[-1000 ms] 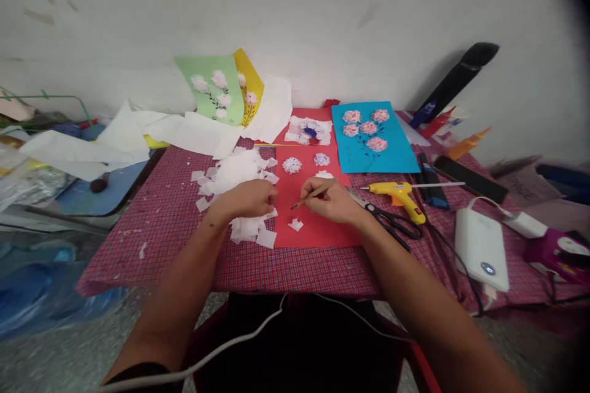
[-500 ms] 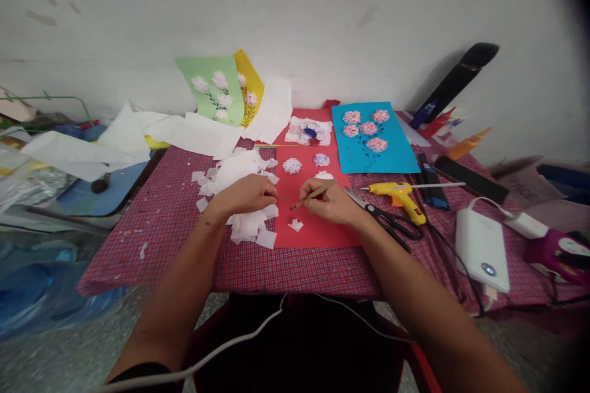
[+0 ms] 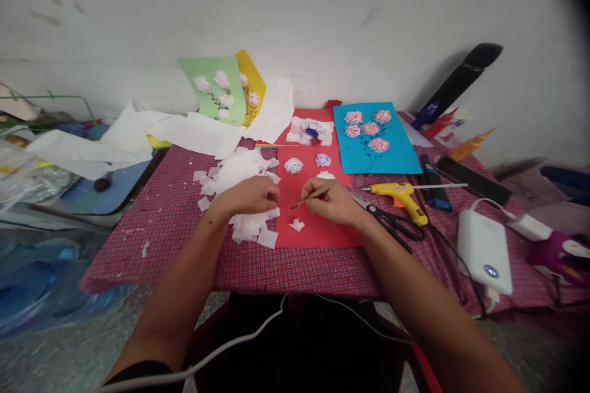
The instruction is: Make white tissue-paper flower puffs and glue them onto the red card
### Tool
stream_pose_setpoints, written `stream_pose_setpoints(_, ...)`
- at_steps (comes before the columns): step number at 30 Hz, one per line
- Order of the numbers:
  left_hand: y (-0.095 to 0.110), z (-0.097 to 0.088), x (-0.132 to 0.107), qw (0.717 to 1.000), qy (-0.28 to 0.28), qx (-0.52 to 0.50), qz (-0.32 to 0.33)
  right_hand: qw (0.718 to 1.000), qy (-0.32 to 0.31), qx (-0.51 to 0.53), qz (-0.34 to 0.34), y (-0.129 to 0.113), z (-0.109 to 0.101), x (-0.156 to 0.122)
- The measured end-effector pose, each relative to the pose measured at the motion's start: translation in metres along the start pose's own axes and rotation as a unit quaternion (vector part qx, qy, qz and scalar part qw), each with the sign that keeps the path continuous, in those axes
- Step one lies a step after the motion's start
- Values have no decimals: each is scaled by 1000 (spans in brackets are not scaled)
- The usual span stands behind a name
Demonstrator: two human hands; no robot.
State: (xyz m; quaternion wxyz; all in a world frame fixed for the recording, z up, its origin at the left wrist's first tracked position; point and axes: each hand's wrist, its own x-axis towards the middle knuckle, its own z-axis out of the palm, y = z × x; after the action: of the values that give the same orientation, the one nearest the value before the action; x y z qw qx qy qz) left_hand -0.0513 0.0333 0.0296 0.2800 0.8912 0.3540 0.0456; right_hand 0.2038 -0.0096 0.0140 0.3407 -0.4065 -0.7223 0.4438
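Observation:
My right hand (image 3: 332,202) is closed on a thin wooden stick (image 3: 308,198) whose tip points left over a red paper sheet (image 3: 318,230). A small white tissue piece (image 3: 296,225) lies on the red sheet just below the tip. My left hand (image 3: 251,195) is closed, fingers pinched over a heap of white tissue squares (image 3: 239,175) at the sheet's left edge; what it pinches is hidden. Two small tissue flowers (image 3: 294,165) sit on the red sheet beyond my hands.
Scissors (image 3: 391,221) and a yellow glue gun (image 3: 401,194) lie right of my right hand. A blue card with pink flowers (image 3: 373,138), a green flower card (image 3: 214,89), a white power bank (image 3: 483,250) and loose white paper (image 3: 115,141) surround the checked cloth.
Almost nothing has moved. My left hand shifted slightly on the tissue heap; my right hand keeps the stick in the same place. The view drifted a little.

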Motion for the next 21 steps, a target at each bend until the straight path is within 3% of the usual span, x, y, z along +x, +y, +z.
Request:
stream_pose_setpoints(8,12,-10,-9,996,22,-82,12,1000,3,14,1,-3,0,0)
stream_pose_setpoints(12,13,-7,-7,982,60,-166,-63,1000,21,4,1,-3,0,1)
stream_pose_setpoints(17,8,5,3,938,150,-279,-137,992,118,38,2,-3,-3,2)
stream_pose_setpoints(21,10,12,12,907,194,-339,-160,976,190,103,-21,-6,-5,0)
